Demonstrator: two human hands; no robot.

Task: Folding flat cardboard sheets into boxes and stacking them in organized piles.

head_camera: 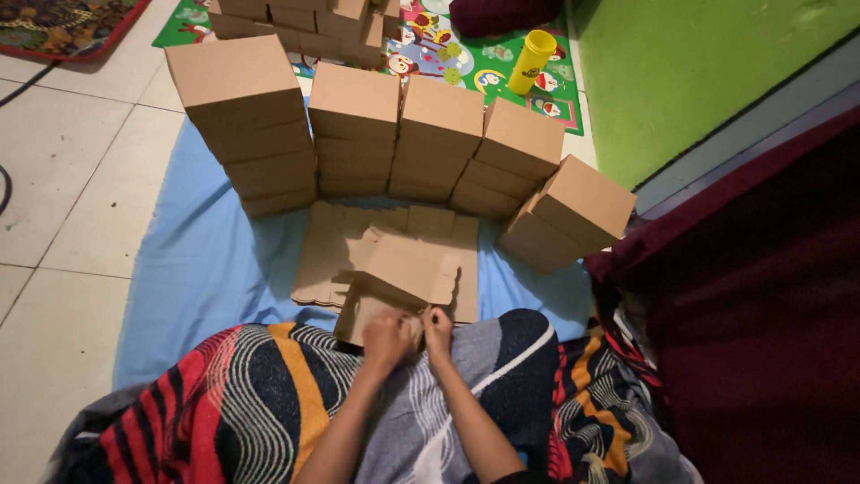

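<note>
Stacked cardboard boxes (394, 134) wall the blue sheet (206, 269), leaving little room, while left hand (387, 338) and right hand (437, 328), fingers pinching, grip a half-folded cardboard box (408, 269) near the lap.

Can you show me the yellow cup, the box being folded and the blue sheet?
yellow cup (532, 61), head view, its side.
box being folded (408, 266), head view, raised flap.
blue sheet (210, 269), head view, bare left part.

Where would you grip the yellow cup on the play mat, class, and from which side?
Grip the yellow cup around its mid-wall, coming from the near side. It seems to stand upright and slightly apart from the cardboard box stacks, and its round, narrow body probably suits a wrap-around grasp better than pinching the rim.
</note>
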